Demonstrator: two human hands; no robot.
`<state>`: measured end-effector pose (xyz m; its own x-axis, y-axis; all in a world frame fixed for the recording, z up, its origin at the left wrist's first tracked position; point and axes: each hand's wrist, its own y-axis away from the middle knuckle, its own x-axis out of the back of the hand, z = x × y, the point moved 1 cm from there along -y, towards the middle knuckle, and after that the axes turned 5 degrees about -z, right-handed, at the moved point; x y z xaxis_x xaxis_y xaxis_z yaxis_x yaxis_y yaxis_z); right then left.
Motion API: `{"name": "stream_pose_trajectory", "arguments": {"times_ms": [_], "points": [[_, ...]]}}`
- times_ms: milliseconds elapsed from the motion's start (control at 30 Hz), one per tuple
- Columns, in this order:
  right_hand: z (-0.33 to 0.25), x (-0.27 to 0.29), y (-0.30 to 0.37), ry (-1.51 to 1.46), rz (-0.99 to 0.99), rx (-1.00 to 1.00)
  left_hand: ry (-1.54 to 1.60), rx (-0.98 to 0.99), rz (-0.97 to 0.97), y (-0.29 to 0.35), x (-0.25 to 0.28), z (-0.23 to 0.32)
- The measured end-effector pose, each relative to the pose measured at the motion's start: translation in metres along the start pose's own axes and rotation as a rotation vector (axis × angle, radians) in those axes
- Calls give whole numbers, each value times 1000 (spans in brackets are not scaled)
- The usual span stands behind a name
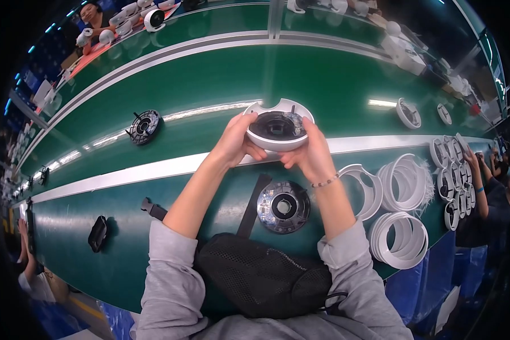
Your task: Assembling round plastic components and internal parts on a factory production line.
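Between my two hands is a round white housing [264, 140] with a black disc-shaped module [276, 126] seated inside it and a notch in its far rim. My left hand [236, 137] grips its left side, thumb on the rim and fingers underneath. On the right side my right hand [310, 148] grips it the same way. The housing is held up over the pale strip along the green bench. Below it on the bench lies a second black round module [283, 207] with a circuit board and a lens-like centre.
Stacked white rings [399, 241] and a loose notched ring [361, 191] lie to my right. Another black module [144, 127] sits on the green belt [209, 79]. A black mesh bag [260, 277] and a black part [98, 233] are near me. Co-workers sit at both sides.
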<state>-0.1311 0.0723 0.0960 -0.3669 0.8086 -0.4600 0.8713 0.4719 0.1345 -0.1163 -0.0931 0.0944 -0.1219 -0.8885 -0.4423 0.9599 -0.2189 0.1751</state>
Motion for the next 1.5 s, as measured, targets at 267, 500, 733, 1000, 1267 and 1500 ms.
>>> {"name": "stream_pose_trajectory", "arguments": {"times_ms": [267, 500, 733, 1000, 1267, 1500], "points": [[-14, 4, 9, 360, 135, 349, -616, -665, 127, 7, 8, -15], [-20, 17, 4, 754, 389, 344, -740, -551, -12, 22, -15, -10], [-18, 2, 9, 819, 353, 437, -982, -407, 253, 34, -29, 15], [-25, -19, 21, 757, 248, 483, -1004, -462, 398, 38, -31, 23], [-23, -23, 27, 897, 209, 700, -856, -423, 413, 37, -22, 20], [-14, -11, 19, 712, 192, 706, -926, -603, 341, 48, -33, 26]]}}
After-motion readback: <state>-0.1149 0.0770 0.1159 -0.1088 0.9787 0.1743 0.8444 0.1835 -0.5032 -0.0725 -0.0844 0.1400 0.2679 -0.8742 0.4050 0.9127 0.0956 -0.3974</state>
